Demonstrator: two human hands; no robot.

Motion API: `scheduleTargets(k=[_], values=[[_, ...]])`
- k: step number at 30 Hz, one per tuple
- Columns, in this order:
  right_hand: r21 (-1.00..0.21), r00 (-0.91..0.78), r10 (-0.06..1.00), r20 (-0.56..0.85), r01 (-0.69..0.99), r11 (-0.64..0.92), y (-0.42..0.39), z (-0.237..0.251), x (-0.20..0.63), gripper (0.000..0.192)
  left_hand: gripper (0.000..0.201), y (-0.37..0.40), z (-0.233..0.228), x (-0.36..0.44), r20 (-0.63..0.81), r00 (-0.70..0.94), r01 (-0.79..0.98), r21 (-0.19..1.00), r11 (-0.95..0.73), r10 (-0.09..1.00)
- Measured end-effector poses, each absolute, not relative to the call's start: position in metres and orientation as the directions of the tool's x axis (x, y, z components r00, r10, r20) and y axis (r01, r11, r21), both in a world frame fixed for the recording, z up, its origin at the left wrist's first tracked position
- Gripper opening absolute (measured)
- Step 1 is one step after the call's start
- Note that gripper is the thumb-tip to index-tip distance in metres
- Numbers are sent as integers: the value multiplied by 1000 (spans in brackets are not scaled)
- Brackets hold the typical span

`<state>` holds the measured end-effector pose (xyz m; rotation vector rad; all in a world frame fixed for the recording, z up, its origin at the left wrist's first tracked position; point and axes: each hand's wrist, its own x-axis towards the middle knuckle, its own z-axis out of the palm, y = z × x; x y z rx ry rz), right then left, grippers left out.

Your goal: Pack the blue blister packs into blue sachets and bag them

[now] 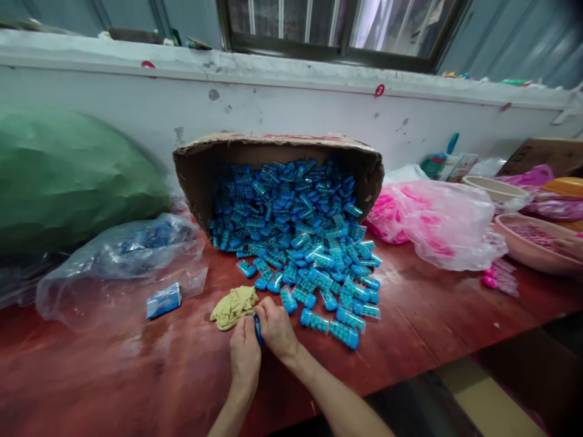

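- Landmark: the cardboard box point(279, 141), lying with its mouth toward the viewer on the red worktop point(401, 340).
- Left hand point(245, 349) and right hand point(277, 329): both were in front of the box, side by side. The grip of each was closed, pinching a small blue piece point(258, 331) between them; its details were mostly hidden by the fingers.
- Capped tubes point(314, 243): clear, blue-capped and bead-filled, these packed the box and spilled out before its mouth, the nearest lying just beside the right hand.
- Crumpled yellow-green cloth point(234, 308): it lay between the hands and the box's left front, obstructing the direct path there.
- Left of the box: a large green sack point(77, 182), a clear plastic bag point(122, 261) and, nearer the viewer, a blue packet point(164, 301).
- Right of the box: a pink-and-white bag point(437, 221), then a pink basin point(537, 252) with another person's hand point(571, 246) at it.
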<state>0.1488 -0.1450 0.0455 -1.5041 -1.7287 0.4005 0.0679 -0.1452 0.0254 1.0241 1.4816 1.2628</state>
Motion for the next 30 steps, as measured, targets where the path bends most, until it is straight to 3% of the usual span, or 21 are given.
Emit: scheduleTargets(k=[2,11,17,23,26,30], values=[[-689,48,932,360,687,230,-144,46,152,28,20,-137,27,70,-27,-236,129,990,58,971],[-727,146,923,356,664,175,-139,45,161,27,18,-141,45,78,146,-213,273,958,-85,966],[-797,60,930,361,538,275,-148,49,159,22,26,-138,38,79,70,-155,232,972,-32,985],[-863,166,929,329,452,225,-136,55,161,25,15,-146,47,77,193,-232,266,955,-129,953],[-872,199,924,328,441,214,-146,46,156,26,16,-144,50,74,149,-202,237,967,-99,968],[-847,120,929,350,464,259,-153,42,153,24,18,-146,45,72,88,-181,249,968,-41,980]])
